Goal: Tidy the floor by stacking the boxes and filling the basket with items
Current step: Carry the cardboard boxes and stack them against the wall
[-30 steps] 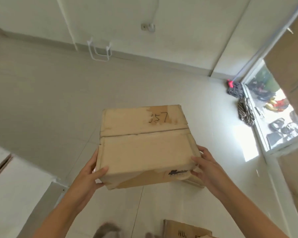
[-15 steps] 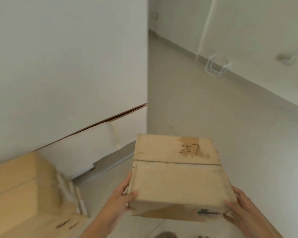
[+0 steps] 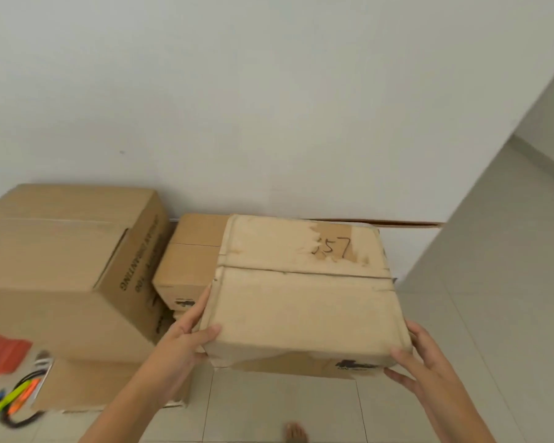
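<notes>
Both hands, left [image 3: 186, 338] & right [image 3: 424, 362], are gripping the "57"-marked box [image 3: 301, 295] by its sides w/ fingers curled, near a big box [image 3: 61, 260] printed "PRINTING".

She holds a cardboard box marked "57" [image 3: 304, 292] off the tiled floor [image 3: 461, 346], left hand [image 3: 186, 340] gripping its nine o'clock side, right hand [image 3: 426, 362] at four o'clock. At ten o'clock stands a big carton [image 3: 61, 266], a smaller box [image 3: 189, 260] just beside it against the wall [image 3: 269, 107].
</notes>
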Demonstrator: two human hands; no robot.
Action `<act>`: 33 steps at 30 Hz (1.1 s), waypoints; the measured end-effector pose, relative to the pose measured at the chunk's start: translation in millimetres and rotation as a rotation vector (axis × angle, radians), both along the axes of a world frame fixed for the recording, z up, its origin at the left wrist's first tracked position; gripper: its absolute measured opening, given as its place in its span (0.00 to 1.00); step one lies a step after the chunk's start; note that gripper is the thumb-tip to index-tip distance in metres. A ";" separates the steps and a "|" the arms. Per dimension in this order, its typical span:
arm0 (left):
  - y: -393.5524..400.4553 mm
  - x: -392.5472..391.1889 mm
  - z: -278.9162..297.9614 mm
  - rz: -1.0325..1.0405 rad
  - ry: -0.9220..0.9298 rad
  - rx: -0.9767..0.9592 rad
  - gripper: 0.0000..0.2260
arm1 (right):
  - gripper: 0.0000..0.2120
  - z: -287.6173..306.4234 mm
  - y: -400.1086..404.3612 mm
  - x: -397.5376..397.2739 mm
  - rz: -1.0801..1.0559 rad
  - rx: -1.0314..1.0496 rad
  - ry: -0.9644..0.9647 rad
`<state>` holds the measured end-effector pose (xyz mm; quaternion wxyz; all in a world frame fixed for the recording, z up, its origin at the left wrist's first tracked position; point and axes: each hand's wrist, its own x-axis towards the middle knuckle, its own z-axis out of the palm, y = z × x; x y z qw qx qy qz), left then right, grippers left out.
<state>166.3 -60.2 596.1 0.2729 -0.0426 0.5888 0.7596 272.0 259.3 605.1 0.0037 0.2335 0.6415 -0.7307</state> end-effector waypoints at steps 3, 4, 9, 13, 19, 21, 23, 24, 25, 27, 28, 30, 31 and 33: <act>-16.2 -13.5 8.2 0.064 0.046 0.036 0.47 | 0.21 13.2 -5.7 -45.2 0.057 0.051 0.015; -19.4 -21.2 8.9 0.098 0.063 0.037 0.44 | 0.22 16.1 -8.5 -64.1 0.098 0.066 0.024; -30.8 -73.8 2.1 0.322 0.079 -0.054 0.28 | 0.30 8.6 -32.2 -182.4 0.255 0.317 -0.038; -49.7 -100.2 -17.6 0.382 0.063 -0.152 0.27 | 0.37 -8.9 -56.1 -254.3 0.318 0.303 -0.070; -44.1 -98.5 -39.5 0.445 0.138 -0.483 0.22 | 0.39 -32.7 -71.4 -251.1 0.264 0.042 0.016; -38.3 -92.0 -38.8 0.485 0.122 -0.522 0.29 | 0.40 -33.5 -71.6 -237.2 0.230 -0.054 0.010; -35.1 -86.5 -37.7 0.518 0.010 -0.483 0.37 | 0.41 -32.0 -72.0 -221.8 0.235 -0.067 0.000; -33.4 -82.9 -37.8 0.523 -0.063 -0.468 0.39 | 0.41 -30.2 -71.8 -213.3 0.245 -0.066 -0.010; -30.9 -78.1 -38.0 0.510 -0.118 -0.461 0.40 | 0.41 -27.9 -71.0 -204.4 0.254 -0.060 -0.025; -20.5 -66.5 -36.0 0.451 -0.158 -0.434 0.37 | 0.40 -24.3 -68.3 -184.7 0.266 -0.025 -0.063; -12.9 -60.4 -33.5 0.411 -0.159 -0.408 0.34 | 0.39 -23.4 -66.4 -173.8 0.265 0.005 -0.083; 6.6 -48.1 -30.2 0.288 -0.158 -0.352 0.30 | 0.36 -23.6 -61.1 -148.0 0.243 0.053 -0.116; 17.8 -41.6 -29.7 0.203 -0.152 -0.329 0.28 | 0.35 -25.4 -57.5 -133.1 0.222 0.066 -0.128; 44.8 -27.6 -30.2 0.014 -0.120 -0.306 0.27 | 0.32 -30.7 -49.7 -99.2 0.162 0.079 -0.146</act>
